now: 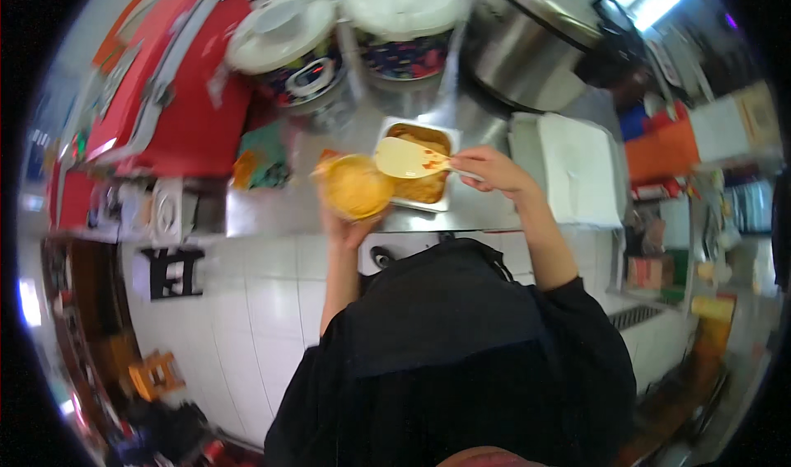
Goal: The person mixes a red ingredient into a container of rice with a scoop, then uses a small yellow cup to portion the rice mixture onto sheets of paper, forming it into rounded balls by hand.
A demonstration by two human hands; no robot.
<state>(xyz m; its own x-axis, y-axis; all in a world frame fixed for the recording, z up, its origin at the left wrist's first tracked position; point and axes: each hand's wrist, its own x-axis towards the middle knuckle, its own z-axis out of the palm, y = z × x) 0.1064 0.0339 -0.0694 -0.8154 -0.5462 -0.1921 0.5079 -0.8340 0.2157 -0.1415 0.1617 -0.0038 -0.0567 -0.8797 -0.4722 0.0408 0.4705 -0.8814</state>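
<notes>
My left hand (354, 228) is wrapped round a small round bowl (358, 188) heaped with something yellow-orange, held over the front part of the steel counter (284, 211). Between the fingers of my right hand (494, 173) is the handle of a cream-coloured rice paddle (404, 159). Its broad blade points left, close beside the bowl, and has reddish-orange smears near the handle. Under the paddle a rectangular metal pan (452, 188) stands on the counter, with brownish-yellow food inside. The paddle hides part of that food, and the bowl is slightly blurred.
Two white-lidded pots with patterned sides (288, 34) (404, 9) line the back, beside a large steel cooker (527, 42). Left stand a red box (181, 88) and a green packet (265, 155). A white lidded container (579, 170) sits right. Behind me are tiles and a wooden stool (156, 374).
</notes>
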